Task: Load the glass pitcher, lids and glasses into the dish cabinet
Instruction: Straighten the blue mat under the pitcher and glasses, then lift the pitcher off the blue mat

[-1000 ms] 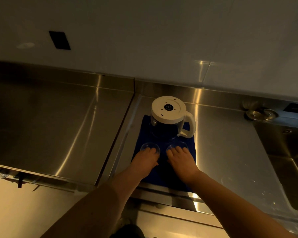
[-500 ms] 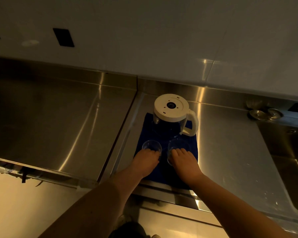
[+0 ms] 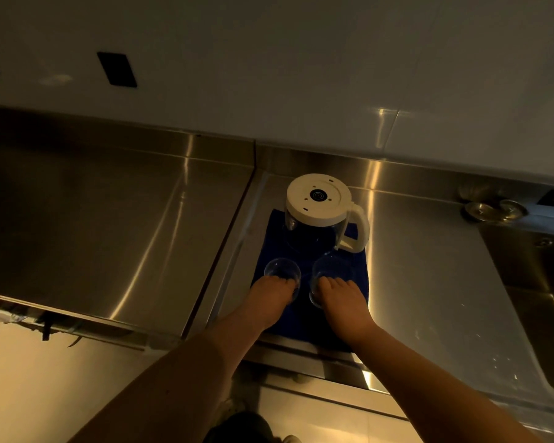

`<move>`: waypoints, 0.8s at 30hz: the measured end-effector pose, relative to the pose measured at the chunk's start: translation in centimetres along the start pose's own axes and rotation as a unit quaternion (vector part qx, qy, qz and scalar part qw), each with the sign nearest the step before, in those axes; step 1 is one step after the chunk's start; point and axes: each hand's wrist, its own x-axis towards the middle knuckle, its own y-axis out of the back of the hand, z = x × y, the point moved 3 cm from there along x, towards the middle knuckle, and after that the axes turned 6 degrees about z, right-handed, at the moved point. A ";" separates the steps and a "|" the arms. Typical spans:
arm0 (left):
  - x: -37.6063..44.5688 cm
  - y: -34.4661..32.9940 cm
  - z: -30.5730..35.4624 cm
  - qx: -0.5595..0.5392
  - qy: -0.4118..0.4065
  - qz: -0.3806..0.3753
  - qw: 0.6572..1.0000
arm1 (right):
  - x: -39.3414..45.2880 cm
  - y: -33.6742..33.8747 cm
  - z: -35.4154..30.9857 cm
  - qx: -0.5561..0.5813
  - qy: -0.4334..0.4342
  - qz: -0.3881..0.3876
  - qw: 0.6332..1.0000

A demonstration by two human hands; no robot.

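Left hand grips left glass from above, fingers curled over its near rim. Right hand grips right glass the same way. Both glasses upright on blue cloth, side by side, nr worktop front edge. Glass pitcher w/ white lid just behind them, twd back edge, handle to the right. Sink at the right end.

Both hands now seemingly lift their glasses.

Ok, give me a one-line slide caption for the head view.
Left hand and right hand each grip a clear glass on the blue mat, before the white-lidded pitcher.
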 end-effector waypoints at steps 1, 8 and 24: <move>0.0 0.0 0.0 0.000 -0.001 -0.002 1.000 | 0.0 0.0 0.0 0.003 0.000 0.000 1.000; -0.1 0.1 0.3 -0.005 -0.021 0.000 1.000 | -0.2 -0.1 -0.4 0.007 0.016 -0.010 1.000; 6.4 6.7 -0.8 0.018 -0.047 0.159 0.986 | 6.4 6.9 4.0 0.007 -0.009 0.131 0.991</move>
